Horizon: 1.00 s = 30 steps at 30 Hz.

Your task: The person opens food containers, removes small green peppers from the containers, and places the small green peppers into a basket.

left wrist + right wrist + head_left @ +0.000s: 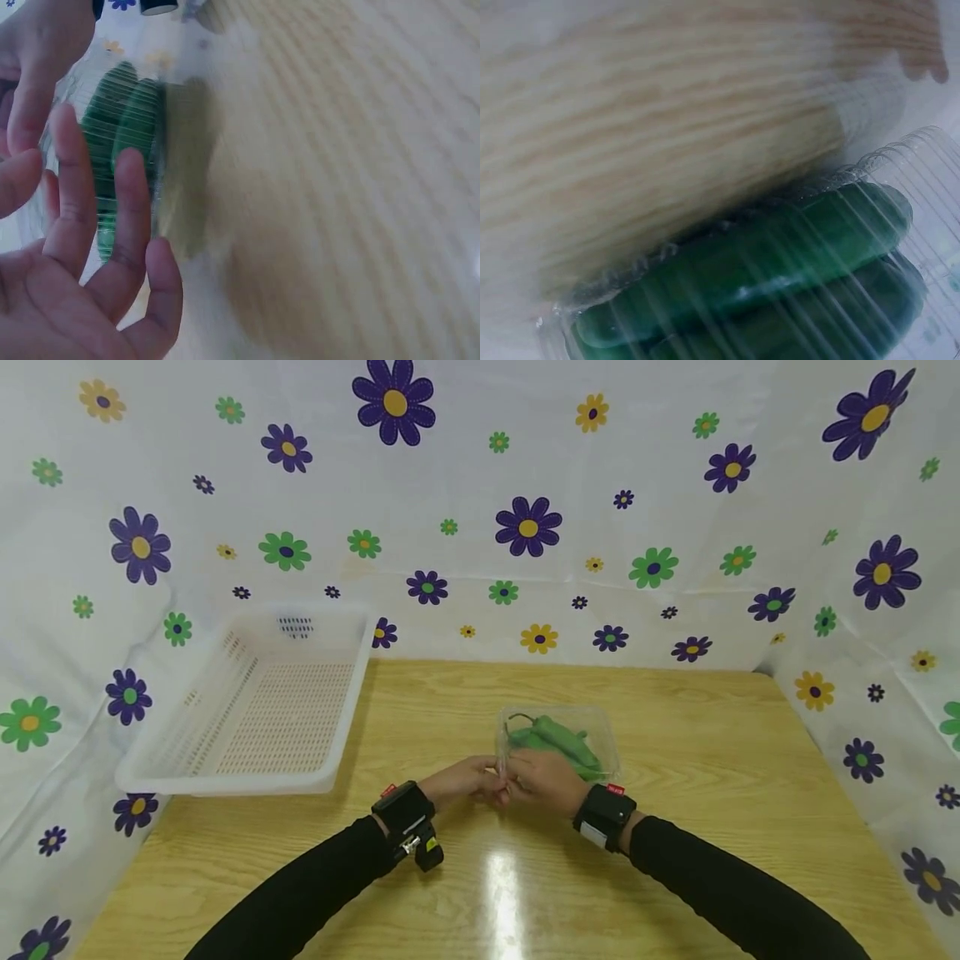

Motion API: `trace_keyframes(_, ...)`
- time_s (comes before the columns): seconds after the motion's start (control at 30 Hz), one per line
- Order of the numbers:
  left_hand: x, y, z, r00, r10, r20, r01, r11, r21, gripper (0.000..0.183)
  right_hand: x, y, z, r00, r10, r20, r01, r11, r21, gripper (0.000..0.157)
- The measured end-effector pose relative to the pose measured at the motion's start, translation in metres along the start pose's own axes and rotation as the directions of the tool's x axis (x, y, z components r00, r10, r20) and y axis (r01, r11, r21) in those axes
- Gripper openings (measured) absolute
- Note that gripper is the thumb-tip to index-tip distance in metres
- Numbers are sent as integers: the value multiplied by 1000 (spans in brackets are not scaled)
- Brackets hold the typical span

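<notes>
A clear ribbed plastic box holds several long green peppers near the middle of the table. Both hands meet at its front left corner. My left hand pinches the corner with thumb and forefinger; in the left wrist view its other fingers stretch loosely beside the wall. From the other side my right hand grips the same corner, its forearm reaching in from the right and its hand covering part of the peppers. Through the ribbed wall, the right wrist view shows two green peppers lying side by side.
A large white perforated basket stands at the left of the wooden table. Flower-print cloth hangs behind and along both sides. Each wrist carries a black strapped device.
</notes>
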<state>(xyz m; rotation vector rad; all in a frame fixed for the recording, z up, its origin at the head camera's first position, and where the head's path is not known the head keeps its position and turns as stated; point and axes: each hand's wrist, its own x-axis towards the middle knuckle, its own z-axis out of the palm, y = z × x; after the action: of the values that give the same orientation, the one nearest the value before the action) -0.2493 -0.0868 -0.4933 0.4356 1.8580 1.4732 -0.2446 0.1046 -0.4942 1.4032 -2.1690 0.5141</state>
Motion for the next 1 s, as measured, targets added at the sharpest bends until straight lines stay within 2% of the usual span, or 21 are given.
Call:
trace_keyframes(0.2,-2,1,-5,995,70,76,-74,996,49,29,0,0,-2,999,44,-14,-42,996,84,19)
trace_keyframes(0.3,-2,0,-6,992,84,93,-88,995,39,31,-1,1,-2,999,45,-16,-43,995,95,23)
trace_keyframes(0.37,-1,-2,-5,992,93,86,-94,995,10,27,-2,1,-1,999,37,-19,-35,994,99,24)
trace_keyframes(0.53,1,-7,7,997,72,-15,-72,996,-52,20,-2,1,2,999,15,-36,-12,997,74,25)
trace_keyframes(0.6,0,-8,11,997,62,-52,-65,997,-52,20,0,1,1,999,10,-36,-9,999,41,26)
trace_keyframes(0.7,0,-8,12,996,58,-70,-61,998,-30,22,5,1,-4,999,-31,-26,30,999,-42,24)
trace_keyframes(0.87,-1,-3,10,996,3,-89,-1,1000,25,25,6,3,-15,993,-119,7,117,959,-257,20)
trace_keyframes(1.0,-2,2,10,992,-29,-119,35,998,48,24,-1,3,-22,997,-55,57,71,940,-333,32)
